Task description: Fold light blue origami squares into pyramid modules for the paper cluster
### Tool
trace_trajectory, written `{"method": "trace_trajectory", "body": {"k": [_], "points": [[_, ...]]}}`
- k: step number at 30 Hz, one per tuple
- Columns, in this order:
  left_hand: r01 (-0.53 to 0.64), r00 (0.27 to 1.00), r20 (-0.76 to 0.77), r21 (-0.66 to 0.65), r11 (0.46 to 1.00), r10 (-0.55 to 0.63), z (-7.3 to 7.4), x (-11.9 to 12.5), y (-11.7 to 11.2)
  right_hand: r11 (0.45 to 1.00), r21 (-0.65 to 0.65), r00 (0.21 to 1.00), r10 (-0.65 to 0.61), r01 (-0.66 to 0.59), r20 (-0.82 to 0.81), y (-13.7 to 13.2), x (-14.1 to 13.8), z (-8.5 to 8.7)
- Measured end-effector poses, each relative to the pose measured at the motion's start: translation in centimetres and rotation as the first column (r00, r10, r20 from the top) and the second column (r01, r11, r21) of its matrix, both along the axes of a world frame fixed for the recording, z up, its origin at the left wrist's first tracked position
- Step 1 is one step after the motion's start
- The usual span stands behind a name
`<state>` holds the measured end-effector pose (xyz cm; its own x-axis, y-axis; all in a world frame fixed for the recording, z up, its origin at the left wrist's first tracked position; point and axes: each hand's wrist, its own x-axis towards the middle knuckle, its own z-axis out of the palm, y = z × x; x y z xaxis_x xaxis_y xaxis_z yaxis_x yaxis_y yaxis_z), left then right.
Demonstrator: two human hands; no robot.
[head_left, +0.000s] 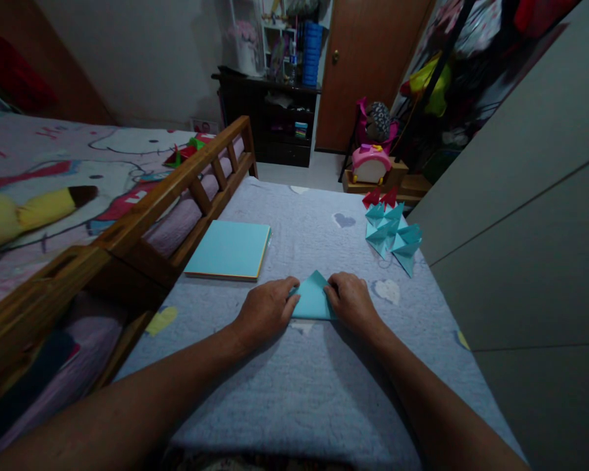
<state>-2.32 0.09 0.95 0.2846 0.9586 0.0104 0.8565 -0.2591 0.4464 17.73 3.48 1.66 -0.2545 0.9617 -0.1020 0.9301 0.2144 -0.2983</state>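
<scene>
A light blue sheet of origami paper point(314, 301), folded to a peak at its far side and a straight edge towards me, lies on the patterned bed cover point(294, 392). My left hand point(269, 304) pinches its left side between thumb and fingers. On the right side, my right hand point(352, 299) grips the paper in the same way, fingertips curled over it. Both hands hide the paper's side corners. Left of it and farther off sits a square stack of coloured paper point(230, 250), a light blue sheet on top.
Several folded blue paper shapes point(390, 232) stand at the far right edge, with red ones point(380, 197) behind them. A wooden rail point(177, 190) borders the left, beyond which is another bed with a yellow plush toy point(24, 216). A pale cabinet point(530, 216) rises at right.
</scene>
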Motion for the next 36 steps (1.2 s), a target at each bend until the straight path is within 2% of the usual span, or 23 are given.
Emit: {"method": "trace_trajectory", "body": {"k": [36], "points": [[0.001,0.999,0.035,0.009,1.0,-0.002,-0.61,-0.4,0.06,1.0,0.004,1.0,0.002,-0.002,0.029,0.19,-0.06,0.12]]}}
